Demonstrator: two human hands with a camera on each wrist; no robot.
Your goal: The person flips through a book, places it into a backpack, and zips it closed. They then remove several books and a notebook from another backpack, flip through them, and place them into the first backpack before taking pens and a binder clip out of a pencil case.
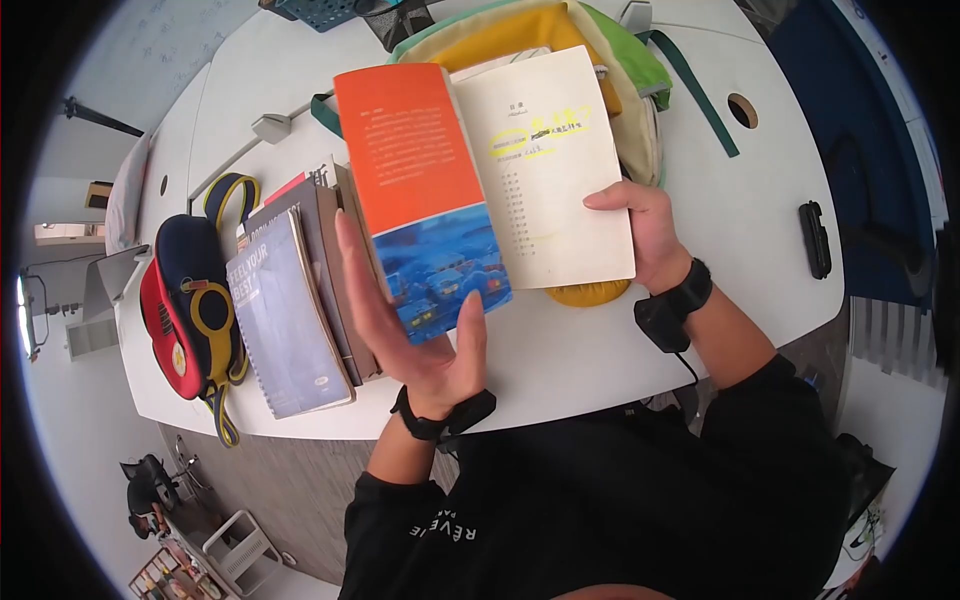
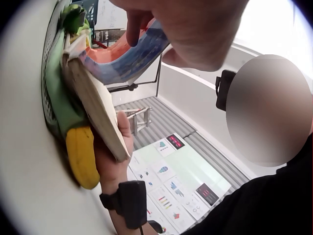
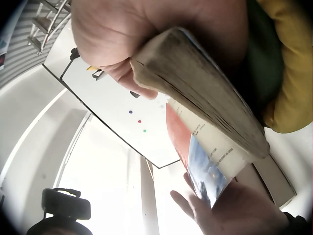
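Observation:
An open paperback book (image 1: 560,200) is held up over the table in the head view. Its right page carries printed lines with yellow highlighter marks; its left side is an orange and blue cover flap (image 1: 415,145). My right hand (image 1: 655,230) grips the book's right edge, thumb on the page and fingers hidden behind. The thick page block (image 3: 195,83) shows beside that palm in the right wrist view. My left hand (image 1: 425,345) touches the lower part of the flap, its fingers fairly straight along the left edge and its thumb over the blue picture.
A green and yellow bag (image 1: 635,65) lies behind the book. Left are stacked books with a spiral notebook (image 1: 290,320) and a red and navy pouch (image 1: 180,310). A black case (image 1: 815,240) sits near the right edge of the white table (image 1: 740,300).

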